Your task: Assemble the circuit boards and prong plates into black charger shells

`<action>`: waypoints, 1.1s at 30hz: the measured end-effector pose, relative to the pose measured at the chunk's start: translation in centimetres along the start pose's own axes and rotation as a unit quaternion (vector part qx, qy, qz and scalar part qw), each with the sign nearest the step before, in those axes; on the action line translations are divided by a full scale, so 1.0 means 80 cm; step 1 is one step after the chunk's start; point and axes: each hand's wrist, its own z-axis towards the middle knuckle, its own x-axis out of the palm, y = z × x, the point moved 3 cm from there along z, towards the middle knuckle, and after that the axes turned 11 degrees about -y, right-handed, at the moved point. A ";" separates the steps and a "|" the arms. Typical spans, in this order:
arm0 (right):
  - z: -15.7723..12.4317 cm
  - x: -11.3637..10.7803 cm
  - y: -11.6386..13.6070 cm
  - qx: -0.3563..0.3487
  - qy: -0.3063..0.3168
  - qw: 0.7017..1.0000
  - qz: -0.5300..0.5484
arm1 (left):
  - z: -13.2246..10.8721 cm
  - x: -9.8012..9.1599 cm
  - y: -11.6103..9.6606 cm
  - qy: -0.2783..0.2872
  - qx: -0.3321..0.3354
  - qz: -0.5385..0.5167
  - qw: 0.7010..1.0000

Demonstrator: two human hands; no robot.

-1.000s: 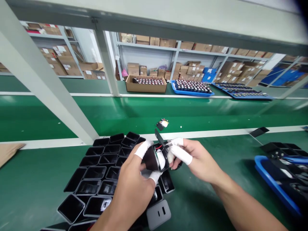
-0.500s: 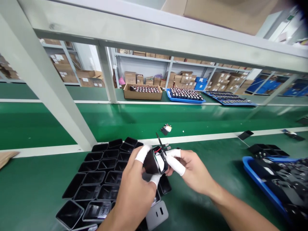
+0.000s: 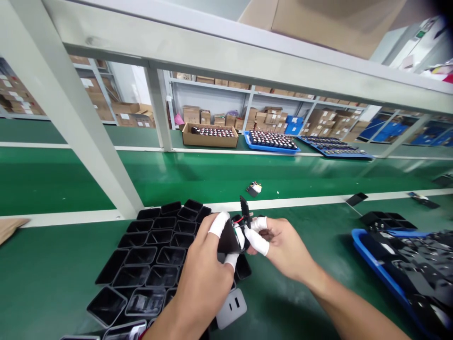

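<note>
My left hand [image 3: 203, 269], with white finger cots on thumb and finger, is closed around a black charger housing [image 3: 227, 238] held above the bench. Inside its open side show a white part [image 3: 240, 237] and a bit of green board. A red wire [image 3: 238, 220] runs from there to a black end plate [image 3: 245, 211], which stands tilted up from the opening. My right hand [image 3: 283, 248], also in white finger cots, pinches the lower part of this plate; the fingers partly hide its metal prongs. Below the hands lies a grey faceplate [image 3: 231, 309] with two port slots.
Several open black housings [image 3: 141, 256] stand in rows at the left. A blue tray [image 3: 380, 278] of black parts is at the right, with black cases [image 3: 387, 221] behind it. A small circuit assembly [image 3: 254, 188] lies on the green strip ahead. A white frame post [image 3: 88, 123] rises at left.
The black end plate has turned, so that its broad face shows instead of its thin edge. Its prongs are less visible. Both hands keep their hold, and the view has shifted slightly.
</note>
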 end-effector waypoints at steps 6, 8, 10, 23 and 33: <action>-0.005 0.017 -0.008 0.030 0.016 0.995 0.094 | 0.001 0.005 0.000 0.022 -0.056 -0.058 0.996; -0.008 0.026 -0.014 0.055 0.047 0.988 0.134 | 0.003 0.006 0.001 0.025 -0.073 -0.083 0.994; -0.011 0.032 -0.023 0.082 0.059 0.981 0.164 | 0.003 0.011 0.004 0.032 -0.105 -0.117 0.987; -0.017 -0.069 -0.099 -0.095 -0.208 0.962 -0.149 | -0.030 0.032 0.011 0.112 -0.006 0.007 0.994; -0.037 -0.151 -0.192 -0.239 -0.232 0.839 -0.431 | -0.024 0.026 -0.006 0.064 0.132 0.099 0.984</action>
